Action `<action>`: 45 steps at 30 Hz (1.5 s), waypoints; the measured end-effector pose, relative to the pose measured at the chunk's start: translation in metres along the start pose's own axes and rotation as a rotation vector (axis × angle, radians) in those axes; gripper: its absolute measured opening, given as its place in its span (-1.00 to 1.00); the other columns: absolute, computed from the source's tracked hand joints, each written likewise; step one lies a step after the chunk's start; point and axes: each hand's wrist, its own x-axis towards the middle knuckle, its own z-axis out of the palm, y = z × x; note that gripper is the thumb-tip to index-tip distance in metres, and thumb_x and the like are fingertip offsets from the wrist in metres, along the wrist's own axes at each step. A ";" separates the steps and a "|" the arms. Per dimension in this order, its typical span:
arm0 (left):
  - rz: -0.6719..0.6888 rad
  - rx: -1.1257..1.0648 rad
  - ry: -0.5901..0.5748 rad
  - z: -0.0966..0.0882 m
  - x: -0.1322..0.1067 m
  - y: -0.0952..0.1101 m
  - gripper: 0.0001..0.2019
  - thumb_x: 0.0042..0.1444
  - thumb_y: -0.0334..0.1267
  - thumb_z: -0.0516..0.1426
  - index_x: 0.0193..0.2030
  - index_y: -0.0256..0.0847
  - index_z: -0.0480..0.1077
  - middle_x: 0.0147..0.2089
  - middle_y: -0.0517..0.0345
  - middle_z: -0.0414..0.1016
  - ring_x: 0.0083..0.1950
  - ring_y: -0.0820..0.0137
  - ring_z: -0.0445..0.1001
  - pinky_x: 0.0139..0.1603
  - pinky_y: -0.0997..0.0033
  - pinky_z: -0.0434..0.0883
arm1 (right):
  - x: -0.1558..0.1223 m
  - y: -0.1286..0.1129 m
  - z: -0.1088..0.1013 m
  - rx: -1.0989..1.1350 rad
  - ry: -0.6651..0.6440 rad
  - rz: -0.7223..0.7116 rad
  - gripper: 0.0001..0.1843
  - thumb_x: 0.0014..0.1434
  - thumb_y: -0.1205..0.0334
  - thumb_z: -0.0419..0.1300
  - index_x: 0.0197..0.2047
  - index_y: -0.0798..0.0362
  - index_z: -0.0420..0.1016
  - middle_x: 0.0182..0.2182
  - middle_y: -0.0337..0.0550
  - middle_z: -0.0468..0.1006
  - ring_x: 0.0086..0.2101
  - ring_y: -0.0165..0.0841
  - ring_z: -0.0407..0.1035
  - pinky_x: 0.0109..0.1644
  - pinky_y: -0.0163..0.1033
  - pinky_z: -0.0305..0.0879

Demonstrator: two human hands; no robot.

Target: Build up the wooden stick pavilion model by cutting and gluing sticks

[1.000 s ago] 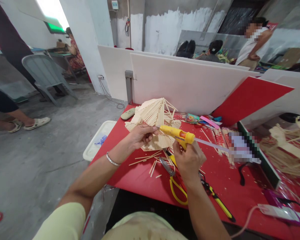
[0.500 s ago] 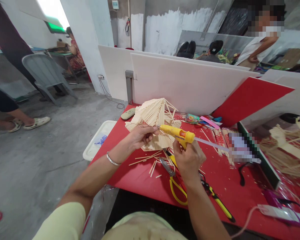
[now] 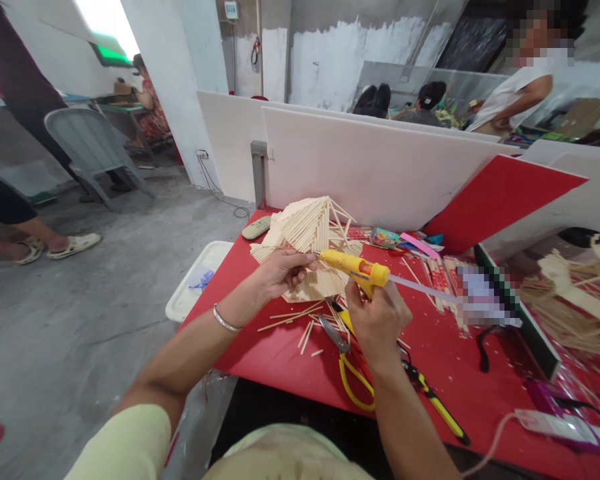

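Note:
My right hand (image 3: 380, 320) is closed round the handle of a yellow hot glue gun (image 3: 347, 262), with a pale glue stick (image 3: 417, 285) poking out of its back end. The nozzle points left and meets the fingertips of my left hand (image 3: 283, 272). My left thumb and fingers are pinched together there; whatever they hold is too small to make out. Just behind and below the hands stands a model house of thin wooden sticks (image 3: 310, 223), partly hidden by them. Loose cut sticks (image 3: 305, 337) lie in front of it.
On the red table (image 3: 260, 353) lie yellow-handled scissors (image 3: 350, 380), a black-and-yellow tool (image 3: 443, 410) and a remote-like object (image 3: 257, 228). White boards (image 3: 355, 167) rise behind. A white tray (image 3: 177, 303) sits left, below the table. A person in a white shirt (image 3: 513, 93) stands beyond.
My hands and the glue gun keep the same position. Behind the boards, the person in the white shirt has shifted slightly.

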 end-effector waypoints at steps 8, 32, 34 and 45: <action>-0.012 -0.003 -0.004 0.000 0.000 0.000 -0.85 0.01 -0.32 0.34 -0.38 -0.36 0.50 -0.51 0.15 0.53 -0.66 0.68 0.29 -0.71 0.68 0.12 | 0.000 0.000 0.001 0.006 -0.016 0.018 -0.76 0.21 0.10 0.18 -0.41 0.06 0.41 -0.53 -0.18 0.44 -0.49 -0.38 0.25 -0.37 -0.25 0.06; -0.018 0.014 -0.053 -0.002 -0.001 0.000 -0.83 0.01 -0.29 0.32 -0.43 -0.37 0.49 -0.63 0.23 0.39 -0.68 0.66 0.25 -0.72 0.66 0.10 | 0.007 -0.007 -0.002 -0.044 -0.007 -0.030 -0.72 0.23 0.08 0.17 -0.45 0.05 0.42 -0.58 -0.21 0.40 -0.52 -0.38 0.21 -0.38 -0.25 0.04; -0.012 0.010 -0.049 -0.003 -0.001 0.001 -0.83 0.00 -0.29 0.32 -0.43 -0.38 0.49 -0.61 0.22 0.41 -0.67 0.66 0.26 -0.71 0.66 0.10 | 0.007 -0.008 -0.001 -0.059 -0.008 -0.033 -0.71 0.24 0.07 0.17 -0.43 0.06 0.42 -0.56 -0.19 0.43 -0.52 -0.38 0.21 -0.38 -0.25 0.03; 0.009 0.012 -0.049 -0.005 0.001 -0.002 -0.82 -0.02 -0.27 0.33 -0.41 -0.35 0.47 -0.62 0.26 0.39 -0.67 0.65 0.26 -0.72 0.66 0.12 | 0.008 -0.010 -0.002 -0.090 -0.047 -0.024 -0.69 0.27 0.06 0.14 -0.41 0.07 0.44 -0.53 -0.15 0.44 -0.51 -0.37 0.22 -0.38 -0.23 0.01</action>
